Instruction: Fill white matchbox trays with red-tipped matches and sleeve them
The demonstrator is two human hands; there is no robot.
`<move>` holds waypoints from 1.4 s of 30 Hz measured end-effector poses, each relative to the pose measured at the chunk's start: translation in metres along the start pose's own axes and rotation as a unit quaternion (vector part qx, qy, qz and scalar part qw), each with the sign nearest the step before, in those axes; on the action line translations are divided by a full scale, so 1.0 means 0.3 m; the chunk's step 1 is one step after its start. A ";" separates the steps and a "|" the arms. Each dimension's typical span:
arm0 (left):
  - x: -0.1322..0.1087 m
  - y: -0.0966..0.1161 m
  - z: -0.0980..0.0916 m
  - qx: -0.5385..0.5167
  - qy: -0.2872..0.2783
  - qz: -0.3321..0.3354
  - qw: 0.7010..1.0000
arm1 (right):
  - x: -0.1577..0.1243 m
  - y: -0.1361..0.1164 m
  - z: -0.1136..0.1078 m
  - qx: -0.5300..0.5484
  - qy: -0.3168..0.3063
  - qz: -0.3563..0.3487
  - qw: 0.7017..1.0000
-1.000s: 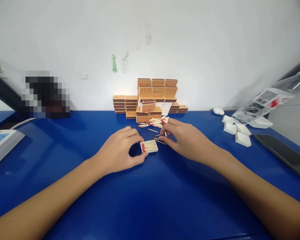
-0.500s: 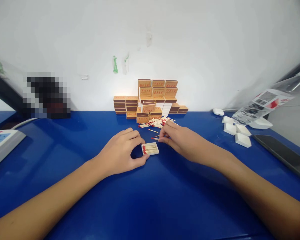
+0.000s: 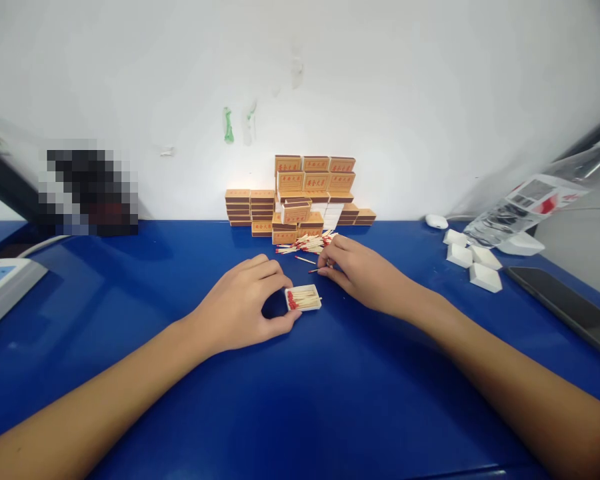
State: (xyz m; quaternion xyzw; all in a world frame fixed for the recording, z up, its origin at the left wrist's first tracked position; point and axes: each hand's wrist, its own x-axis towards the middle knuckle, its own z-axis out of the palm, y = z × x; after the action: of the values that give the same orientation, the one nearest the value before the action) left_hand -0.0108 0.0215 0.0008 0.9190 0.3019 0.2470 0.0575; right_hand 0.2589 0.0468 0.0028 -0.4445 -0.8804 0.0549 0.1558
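My left hand (image 3: pixel 250 303) grips a small white matchbox tray (image 3: pixel 318 308) at its left end, thumb and index finger on opposite sides. Inside lie several matches (image 3: pixel 304 298) with red heads to the left; one sticks out past the tray's right end. My right hand (image 3: pixel 357 270) is closed, its fingertips pinching the end of a match (image 3: pixel 313 271) low over the table behind the tray. A single loose match (image 3: pixel 305 259) lies just beyond it. Farther back is a heap of loose matches (image 3: pixel 307 243), partly hidden by my right hand.
Stacked matchboxes (image 3: pixel 316 181) stand against the wall. On the right are white blocks (image 3: pixel 485 277), a white earphone case (image 3: pixel 436 222), a clear plastic bottle (image 3: pixel 510 207) and a phone (image 3: pixel 560 307). A power strip (image 3: pixel 5 287) lies at the left on the blue table (image 3: pixel 290 413).
The match my right hand held is out of its fingers, and a match now pokes out of the tray's right end. My right hand has moved slightly back to another match.
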 end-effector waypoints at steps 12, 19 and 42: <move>-0.002 -0.007 0.008 0.019 -0.005 -0.018 1.000 | -0.038 -0.162 -0.025 0.016 -0.021 -0.042 0.999; 0.003 -0.005 0.008 0.021 0.005 -0.012 1.000 | -0.030 -0.118 -0.049 0.046 -0.048 -0.006 0.998; -0.001 0.001 0.007 0.011 0.015 0.004 1.000 | -0.022 -0.123 -0.057 0.070 -0.029 -0.025 0.997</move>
State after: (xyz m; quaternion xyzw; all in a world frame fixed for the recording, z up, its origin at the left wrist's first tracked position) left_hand -0.0100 0.0211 -0.0011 0.9168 0.3019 0.2580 0.0419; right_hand 0.2399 0.0187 0.0261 -0.4089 -0.8893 0.1255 0.1618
